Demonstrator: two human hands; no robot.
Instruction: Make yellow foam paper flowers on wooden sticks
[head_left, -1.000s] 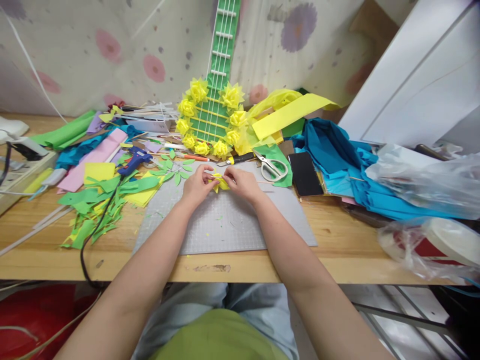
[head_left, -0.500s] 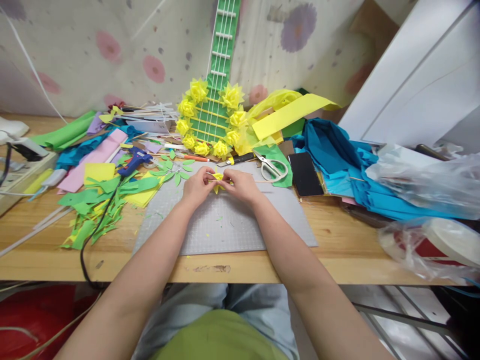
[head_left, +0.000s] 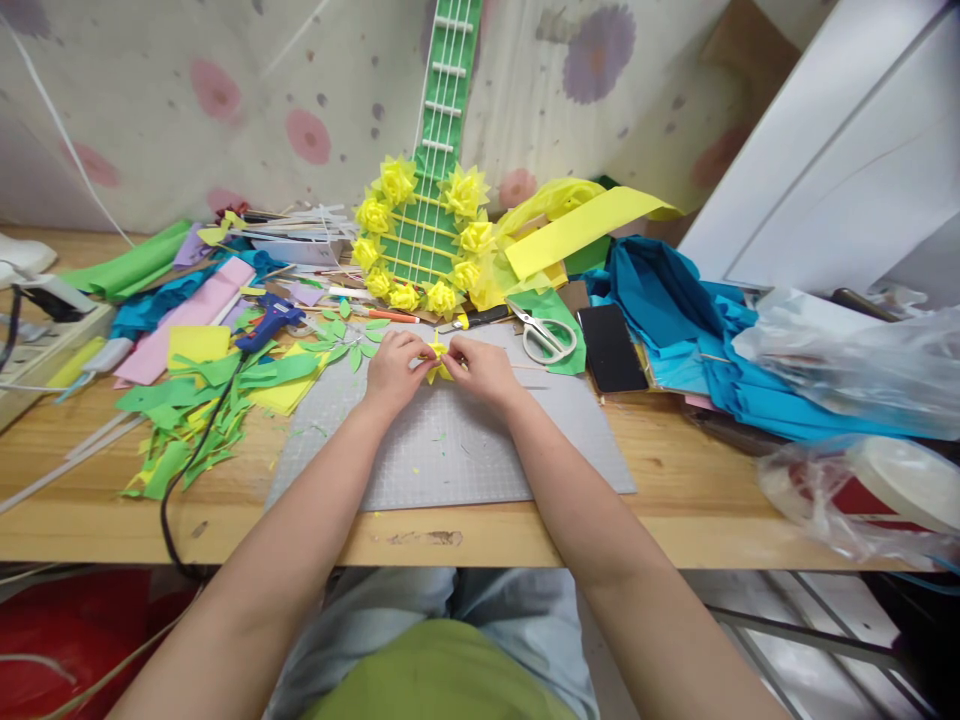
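Note:
A small yellow paper flower (head_left: 439,366) with pointed petals is pinched between both hands, just above the grey cutting mat (head_left: 442,470). My left hand (head_left: 397,370) grips its left side with thumb and fingers. On its right side my right hand (head_left: 480,370) does the same; a thin stick (head_left: 529,366) shows just beyond this hand, and I cannot tell whether it is held. Behind the hands stands a green paper guitar (head_left: 420,240) ringed with yellow paper flowers (head_left: 465,192). White-handled scissors (head_left: 547,340) and a yellow-black utility knife (head_left: 480,317) lie beyond the fingers.
Left of the mat are a blue glue gun (head_left: 270,320) with its black cord, green paper scraps (head_left: 187,430) and paper leaves (head_left: 352,335). To the right lie a black phone (head_left: 611,348), blue crepe paper (head_left: 675,310) and a plastic-wrapped tub (head_left: 870,495). A power strip (head_left: 67,350) sits far left.
My fingers have shifted slightly on the yellow paper flower, and more of its petals show between them. My right hand's fingertips have drawn a little to the right. The surroundings look the same.

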